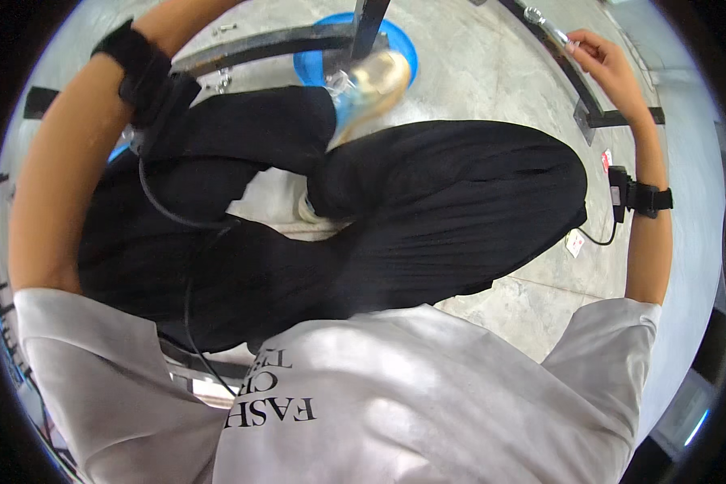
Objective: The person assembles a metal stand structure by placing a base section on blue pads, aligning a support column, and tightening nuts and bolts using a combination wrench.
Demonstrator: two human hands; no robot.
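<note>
Pinching a small metal tool [550, 31] at the dark frame [582, 89], the right hand [609, 64] should stay square. Left hand is out of view, perhaps behind the knee [218, 153].

Floor [492, 64]: pale grey polished concrete, light glare across it. Round blue mat [315, 64] near the top. Black metal frame bars [258, 50] cross the floor. Few small paper scraps [574, 242] at right.
</note>
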